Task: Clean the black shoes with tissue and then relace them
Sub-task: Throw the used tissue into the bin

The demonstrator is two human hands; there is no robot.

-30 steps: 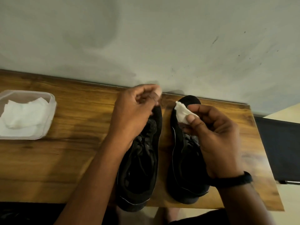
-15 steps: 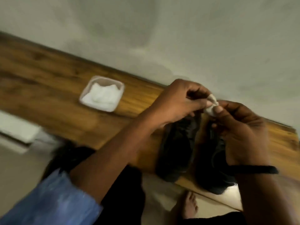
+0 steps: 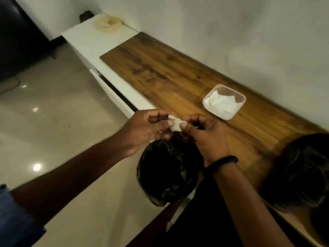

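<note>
A crumpled white tissue point(image 3: 175, 124) is pinched between my left hand point(image 3: 148, 128) and my right hand point(image 3: 204, 135), both held above a bin lined with a black plastic bag point(image 3: 169, 177) on the floor beside the table. The black shoes point(image 3: 299, 173) lie blurred on the wooden table point(image 3: 160, 72) at the lower right, away from both hands. A clear plastic tub of fresh white tissues point(image 3: 224, 101) stands on the table beyond my right hand.
A white cabinet point(image 3: 92, 40) with a beige object point(image 3: 108, 24) on top adjoins the table's far end. Glossy tiled floor point(image 3: 44, 122) spreads to the left. A dark piece of furniture point(image 3: 19, 36) stands at the far left. The wall runs along the table's back.
My view has swung left from the shoes to the bin. Both hands moved off the shoes and now hold the used tissue together above the bin.
</note>
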